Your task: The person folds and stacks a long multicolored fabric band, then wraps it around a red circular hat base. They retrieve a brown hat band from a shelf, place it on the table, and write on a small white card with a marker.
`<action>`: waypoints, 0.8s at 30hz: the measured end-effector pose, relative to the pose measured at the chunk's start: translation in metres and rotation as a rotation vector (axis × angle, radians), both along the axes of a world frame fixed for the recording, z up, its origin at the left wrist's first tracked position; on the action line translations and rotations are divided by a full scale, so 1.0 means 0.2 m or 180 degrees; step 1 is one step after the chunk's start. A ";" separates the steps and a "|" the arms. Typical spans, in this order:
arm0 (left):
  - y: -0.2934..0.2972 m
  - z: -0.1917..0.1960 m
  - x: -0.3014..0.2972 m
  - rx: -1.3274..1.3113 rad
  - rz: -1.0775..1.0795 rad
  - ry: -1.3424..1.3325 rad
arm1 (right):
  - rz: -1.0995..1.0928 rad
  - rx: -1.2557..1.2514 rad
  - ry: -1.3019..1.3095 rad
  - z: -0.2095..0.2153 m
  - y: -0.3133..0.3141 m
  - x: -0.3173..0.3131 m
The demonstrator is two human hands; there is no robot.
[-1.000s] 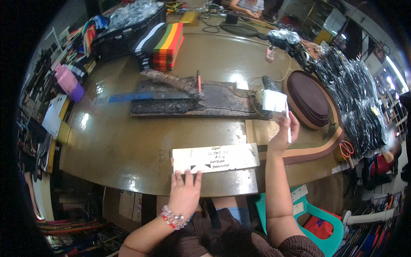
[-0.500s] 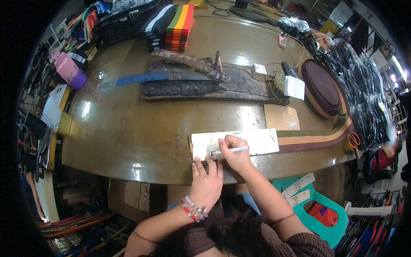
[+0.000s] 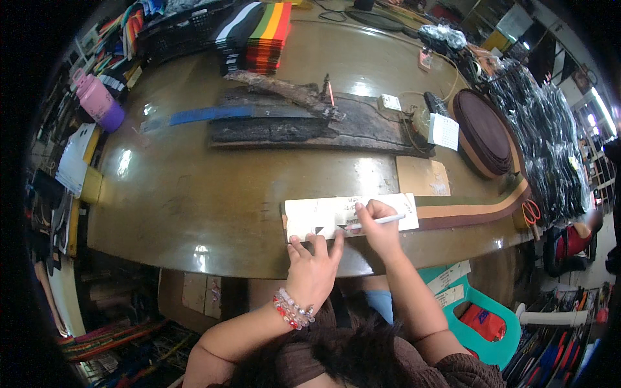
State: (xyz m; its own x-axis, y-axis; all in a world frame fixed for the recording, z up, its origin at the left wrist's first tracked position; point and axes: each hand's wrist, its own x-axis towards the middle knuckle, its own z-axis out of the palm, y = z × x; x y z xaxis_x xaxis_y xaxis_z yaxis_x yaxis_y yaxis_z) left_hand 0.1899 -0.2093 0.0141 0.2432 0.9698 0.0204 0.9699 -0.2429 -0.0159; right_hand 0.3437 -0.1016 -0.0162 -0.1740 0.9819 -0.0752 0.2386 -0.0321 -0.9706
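The white template card now lies flat near the front edge of the table, on top of the end of the long brown strip that runs off to your right; a second ago it lay alone under your left hand, and your right hand was well away, up by the small white paper near the dark plank. That is the change that counts: both hands have come together on the card, and I judge you have passed from fetching to marking.

Going down in size: the table carries the charred dark plank across its middle, with a blue strip at its left end; the coil of brown belting sits to the right, and the stack of coloured felt sheets at the far side; a tan square piece lies just behind the card.

Your left hand has its fingers spread and pressed flat on the card's near edge, pinning it; it sat there a second ago too, so the card is held steady. Your right hand pinches a thin white pen, its tip on the card beside the dark triangular marks; half a second ago it was arriving there, and now it is set to write.
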 end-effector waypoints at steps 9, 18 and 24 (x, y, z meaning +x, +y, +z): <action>0.01 0.00 0.03 -0.0050 0.0041 0.0084 | -0.0027 -0.0050 0.0064 0.05 -0.02 0.02; 0.01 0.00 0.03 -0.0066 -0.0060 0.0183 | -0.0437 0.0780 -0.0220 -0.04 -0.05 0.32; 0.02 0.01 0.03 -0.0100 -0.0094 0.0278 | -0.0213 0.1635 -0.0917 -0.03 -0.08 0.31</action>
